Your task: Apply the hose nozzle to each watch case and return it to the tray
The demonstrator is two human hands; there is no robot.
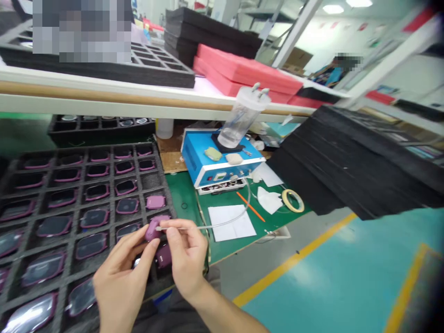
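My left hand (120,273) pinches a small purple watch-like casing (151,230) between thumb and fingers, above the near right corner of a black foam tray (74,210). My right hand (185,256) holds a thin metal-tipped tool (173,227) whose tip touches the casing; a clear tube (229,219) runs from the tool back to a blue machine (217,162). The tray's cells hold several purple casings with glossy faces. Another purple casing (163,255) lies in a cell just under my hands.
A clear jar (243,115) stands on the blue machine. White paper (231,222), an orange stick (250,206) and a tape roll (293,200) lie on the green mat. A black foam stack (357,162) sits at right, with pink foam (243,69) on the shelf above.
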